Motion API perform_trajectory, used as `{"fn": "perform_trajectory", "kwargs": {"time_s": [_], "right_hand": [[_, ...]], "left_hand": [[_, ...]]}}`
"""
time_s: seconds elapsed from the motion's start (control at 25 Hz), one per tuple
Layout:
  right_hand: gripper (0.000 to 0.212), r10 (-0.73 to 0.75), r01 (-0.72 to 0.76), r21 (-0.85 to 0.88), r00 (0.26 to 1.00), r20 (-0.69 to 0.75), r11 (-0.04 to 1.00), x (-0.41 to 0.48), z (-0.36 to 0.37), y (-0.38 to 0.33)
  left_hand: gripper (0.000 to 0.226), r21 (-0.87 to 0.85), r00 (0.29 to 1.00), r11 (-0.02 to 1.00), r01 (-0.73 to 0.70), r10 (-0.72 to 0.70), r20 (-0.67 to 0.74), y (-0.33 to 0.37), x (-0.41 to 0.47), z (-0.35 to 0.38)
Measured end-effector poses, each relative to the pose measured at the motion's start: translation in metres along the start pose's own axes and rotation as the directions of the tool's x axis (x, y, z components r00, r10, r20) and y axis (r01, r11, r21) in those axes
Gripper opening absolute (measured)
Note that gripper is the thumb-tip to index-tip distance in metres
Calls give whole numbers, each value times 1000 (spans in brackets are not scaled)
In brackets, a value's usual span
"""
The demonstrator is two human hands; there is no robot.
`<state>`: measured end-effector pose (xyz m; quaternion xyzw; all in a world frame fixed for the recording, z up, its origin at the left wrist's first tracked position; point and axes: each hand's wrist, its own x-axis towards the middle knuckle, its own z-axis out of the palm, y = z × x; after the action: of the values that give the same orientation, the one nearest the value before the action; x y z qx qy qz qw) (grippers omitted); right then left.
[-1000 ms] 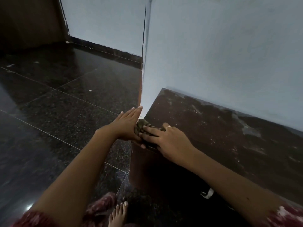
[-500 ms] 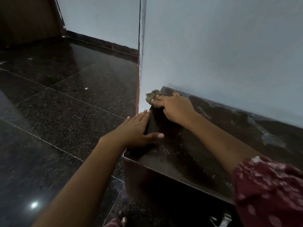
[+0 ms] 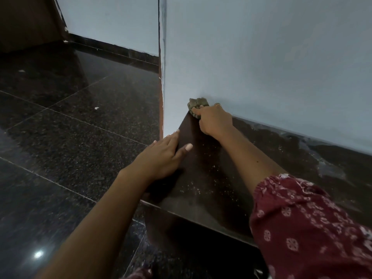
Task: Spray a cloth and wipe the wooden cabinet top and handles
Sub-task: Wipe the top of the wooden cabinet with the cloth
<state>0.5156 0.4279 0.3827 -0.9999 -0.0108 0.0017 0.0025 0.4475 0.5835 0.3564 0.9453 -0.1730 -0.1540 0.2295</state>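
A low dark wooden cabinet top (image 3: 211, 174) runs along the pale wall, dusty with pale specks and smears. My right hand (image 3: 215, 120) presses a crumpled grey-green cloth (image 3: 196, 104) into the far left corner of the top, right against the wall. My left hand (image 3: 164, 156) lies flat on the top's left edge, fingers spread, thumb on the surface. No spray bottle or handles are in view.
The pale wall (image 3: 261, 57) rises directly behind the cabinet and ends at a corner edge (image 3: 162, 67) on its left. A glossy black granite floor (image 3: 70, 127) spreads to the left. A dark wooden panel (image 3: 26, 21) stands far left.
My right hand pushed the cloth from the front left corner of the top back to the far corner at the wall. My left hand stayed on the left edge.
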Motion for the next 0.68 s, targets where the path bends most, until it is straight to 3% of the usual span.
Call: {"fn": "perform_trajectory", "kwargs": {"time_s": [0.24, 0.36, 0.68], "right_hand": [[49, -51, 51, 5, 999, 3, 999, -86, -6, -30], [49, -124, 124, 2, 992, -3, 992, -127, -3, -42], [54, -358, 358, -4, 932, -64, 934, -214, 8, -50]], "left_hand": [[60, -164, 999, 987, -5, -4, -52, -5, -14, -1], [70, -315, 997, 948, -37, 15, -71, 0, -15, -1], [66, -413, 997, 909, 55, -70, -23, 15, -29, -6]]}}
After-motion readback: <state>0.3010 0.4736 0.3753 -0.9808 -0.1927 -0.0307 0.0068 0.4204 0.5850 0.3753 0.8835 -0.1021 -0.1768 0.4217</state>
